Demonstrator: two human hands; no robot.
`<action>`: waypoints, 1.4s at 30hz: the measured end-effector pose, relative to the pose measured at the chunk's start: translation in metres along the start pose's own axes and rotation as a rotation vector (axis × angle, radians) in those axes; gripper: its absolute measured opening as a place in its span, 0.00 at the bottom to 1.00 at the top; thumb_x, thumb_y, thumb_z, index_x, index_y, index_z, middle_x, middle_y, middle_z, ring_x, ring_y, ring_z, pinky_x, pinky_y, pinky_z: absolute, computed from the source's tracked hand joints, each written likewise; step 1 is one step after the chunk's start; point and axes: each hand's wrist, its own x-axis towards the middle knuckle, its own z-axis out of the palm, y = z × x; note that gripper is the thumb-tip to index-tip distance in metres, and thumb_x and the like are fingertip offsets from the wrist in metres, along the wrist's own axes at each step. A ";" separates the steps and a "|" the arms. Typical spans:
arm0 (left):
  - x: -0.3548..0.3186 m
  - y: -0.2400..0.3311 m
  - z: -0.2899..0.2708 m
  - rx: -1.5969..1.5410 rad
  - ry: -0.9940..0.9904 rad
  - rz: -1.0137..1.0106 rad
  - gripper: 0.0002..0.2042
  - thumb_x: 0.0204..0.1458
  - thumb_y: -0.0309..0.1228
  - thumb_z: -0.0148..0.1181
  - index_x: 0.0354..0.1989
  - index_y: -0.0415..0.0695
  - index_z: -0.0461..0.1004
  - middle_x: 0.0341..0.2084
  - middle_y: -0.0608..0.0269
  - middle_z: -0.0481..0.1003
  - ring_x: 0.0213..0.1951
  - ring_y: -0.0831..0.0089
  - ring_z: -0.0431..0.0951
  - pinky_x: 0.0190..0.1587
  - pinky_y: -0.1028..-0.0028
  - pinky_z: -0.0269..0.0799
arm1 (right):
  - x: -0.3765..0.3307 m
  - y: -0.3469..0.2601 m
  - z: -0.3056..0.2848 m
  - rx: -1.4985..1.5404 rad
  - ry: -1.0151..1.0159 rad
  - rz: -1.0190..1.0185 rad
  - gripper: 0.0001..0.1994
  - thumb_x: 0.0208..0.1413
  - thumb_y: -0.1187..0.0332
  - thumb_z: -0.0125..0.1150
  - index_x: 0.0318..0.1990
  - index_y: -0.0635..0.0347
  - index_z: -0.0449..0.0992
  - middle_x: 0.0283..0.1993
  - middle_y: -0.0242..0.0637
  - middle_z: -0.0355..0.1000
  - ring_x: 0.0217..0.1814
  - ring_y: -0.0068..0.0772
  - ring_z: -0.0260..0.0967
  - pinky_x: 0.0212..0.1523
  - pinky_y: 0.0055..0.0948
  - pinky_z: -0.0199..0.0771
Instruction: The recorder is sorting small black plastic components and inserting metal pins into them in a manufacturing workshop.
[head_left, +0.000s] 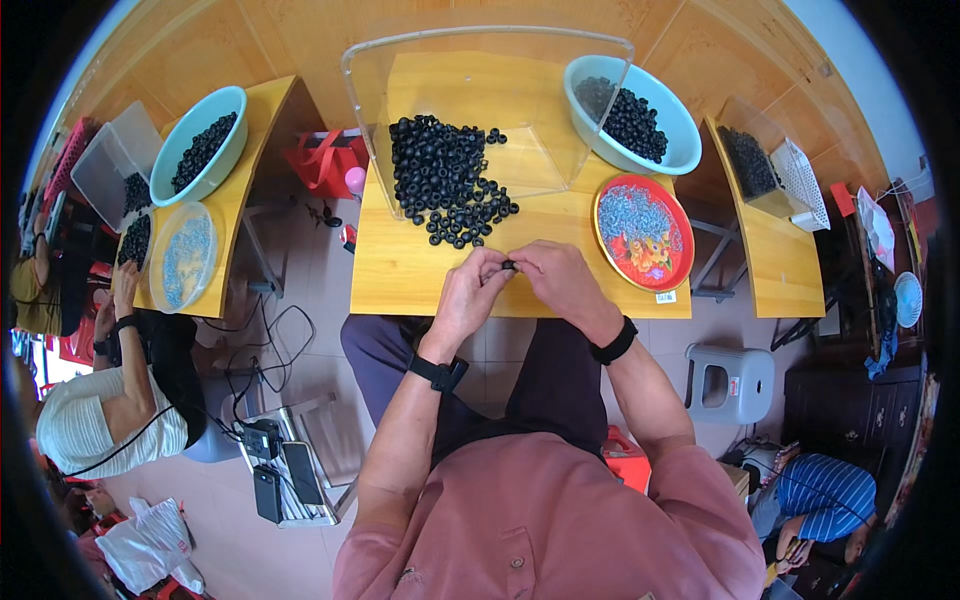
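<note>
Near the table's front edge, my left hand (472, 292) and my right hand (560, 284) meet fingertip to fingertip. Between them they pinch one small black round part (509, 265), mostly covered by the fingers. Just beyond lies a pile of similar black parts (440, 175), thick and ring-like, spilling from a clear plastic bin (488, 36) tipped on its side. To the right of my hands sits a red floral tray (650, 268) that holds many small silvery-blue pieces (637, 215), too small to name.
A light-blue basin (683, 140) of black parts stands at the table's back right. On the left, a person (120, 400) works at another table with a basin (233, 140) and a round tray. A grey stool (730, 385) and a second person (825, 498) are at right.
</note>
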 end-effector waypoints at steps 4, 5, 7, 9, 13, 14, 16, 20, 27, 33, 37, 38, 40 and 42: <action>0.000 0.003 -0.001 0.059 -0.005 0.012 0.07 0.61 0.24 0.64 0.44 0.37 0.74 0.28 0.68 0.79 0.30 0.87 0.71 0.33 0.81 0.69 | 0.004 0.004 0.000 -0.066 -0.032 -0.013 0.07 0.57 0.74 0.59 0.38 0.63 0.82 0.34 0.49 0.78 0.37 0.54 0.77 0.39 0.46 0.76; 0.000 0.005 -0.001 0.073 -0.018 -0.004 0.07 0.61 0.24 0.63 0.44 0.37 0.74 0.28 0.68 0.79 0.29 0.87 0.71 0.33 0.80 0.69 | 0.005 0.005 0.000 -0.116 -0.061 -0.008 0.07 0.57 0.73 0.59 0.38 0.63 0.82 0.33 0.50 0.79 0.36 0.55 0.77 0.38 0.46 0.76; 0.001 0.006 -0.002 0.084 -0.028 -0.021 0.07 0.61 0.24 0.63 0.44 0.37 0.74 0.27 0.68 0.79 0.28 0.86 0.70 0.32 0.80 0.69 | 0.008 0.001 -0.002 -0.113 -0.073 0.016 0.07 0.57 0.73 0.59 0.38 0.64 0.83 0.33 0.50 0.79 0.36 0.55 0.77 0.38 0.47 0.76; 0.001 0.007 -0.001 0.098 -0.005 -0.038 0.07 0.61 0.24 0.62 0.43 0.36 0.74 0.27 0.67 0.79 0.28 0.85 0.72 0.33 0.80 0.70 | 0.010 -0.001 -0.001 -0.112 -0.087 0.038 0.08 0.57 0.73 0.59 0.37 0.64 0.83 0.32 0.51 0.78 0.36 0.56 0.77 0.38 0.47 0.76; 0.007 -0.008 0.006 -0.080 0.080 -0.045 0.06 0.61 0.24 0.62 0.42 0.35 0.74 0.29 0.63 0.81 0.31 0.84 0.76 0.35 0.80 0.72 | 0.011 -0.006 0.007 -0.152 -0.067 0.026 0.09 0.56 0.75 0.57 0.41 0.65 0.81 0.35 0.52 0.79 0.39 0.55 0.78 0.39 0.46 0.78; 0.008 -0.011 0.006 -0.084 0.090 -0.054 0.06 0.61 0.24 0.62 0.41 0.35 0.73 0.30 0.62 0.81 0.33 0.82 0.78 0.36 0.79 0.74 | 0.009 -0.008 0.010 -0.154 -0.026 0.002 0.10 0.56 0.77 0.56 0.42 0.66 0.81 0.35 0.52 0.79 0.40 0.54 0.78 0.40 0.45 0.78; 0.010 -0.014 0.007 -0.088 0.109 -0.063 0.06 0.61 0.24 0.62 0.41 0.35 0.73 0.31 0.61 0.82 0.35 0.80 0.80 0.37 0.79 0.75 | 0.004 -0.010 0.017 -0.145 0.018 -0.013 0.10 0.55 0.78 0.56 0.44 0.66 0.80 0.36 0.52 0.79 0.40 0.54 0.78 0.40 0.44 0.79; 0.010 -0.025 0.006 -0.220 0.118 -0.048 0.07 0.61 0.24 0.63 0.43 0.35 0.72 0.31 0.59 0.82 0.35 0.78 0.81 0.38 0.77 0.76 | 0.002 -0.020 0.023 -0.032 0.126 -0.006 0.11 0.56 0.78 0.57 0.46 0.68 0.79 0.36 0.52 0.79 0.40 0.53 0.79 0.42 0.42 0.80; 0.005 -0.006 0.000 0.021 0.076 0.089 0.12 0.58 0.25 0.66 0.47 0.39 0.71 0.30 0.56 0.82 0.34 0.74 0.82 0.38 0.73 0.77 | 0.008 0.003 0.021 0.136 0.049 0.185 0.09 0.58 0.74 0.62 0.46 0.67 0.79 0.37 0.50 0.80 0.38 0.45 0.81 0.38 0.33 0.79; 0.001 0.002 0.002 0.119 0.016 0.087 0.16 0.55 0.29 0.68 0.49 0.37 0.73 0.27 0.53 0.79 0.30 0.63 0.82 0.36 0.67 0.77 | -0.010 0.028 0.033 0.447 0.163 0.381 0.06 0.59 0.74 0.66 0.40 0.67 0.77 0.32 0.35 0.79 0.33 0.21 0.76 0.35 0.24 0.75; -0.001 0.009 0.007 0.319 -0.040 0.137 0.16 0.54 0.32 0.69 0.47 0.38 0.75 0.28 0.52 0.78 0.33 0.58 0.80 0.38 0.63 0.76 | -0.020 0.035 0.025 0.660 0.063 0.445 0.05 0.60 0.74 0.66 0.37 0.65 0.76 0.30 0.30 0.77 0.31 0.16 0.73 0.32 0.19 0.72; -0.002 0.011 0.010 0.405 -0.044 0.166 0.16 0.53 0.33 0.69 0.46 0.38 0.76 0.30 0.51 0.77 0.35 0.56 0.79 0.39 0.61 0.76 | -0.023 0.038 0.024 0.729 0.053 0.451 0.05 0.61 0.74 0.66 0.37 0.65 0.76 0.30 0.29 0.76 0.31 0.15 0.72 0.31 0.17 0.71; -0.005 0.008 0.011 0.450 -0.015 0.230 0.16 0.54 0.35 0.69 0.45 0.38 0.76 0.32 0.51 0.77 0.37 0.54 0.79 0.41 0.60 0.75 | -0.025 0.038 0.025 0.759 0.058 0.438 0.05 0.60 0.74 0.66 0.37 0.64 0.76 0.30 0.29 0.76 0.30 0.15 0.72 0.31 0.17 0.71; -0.007 -0.001 0.011 0.502 0.034 0.276 0.15 0.54 0.36 0.68 0.44 0.39 0.77 0.34 0.50 0.77 0.40 0.52 0.78 0.42 0.59 0.75 | -0.025 0.039 0.030 0.800 0.038 0.421 0.05 0.60 0.74 0.67 0.36 0.64 0.77 0.30 0.29 0.76 0.30 0.15 0.72 0.31 0.17 0.71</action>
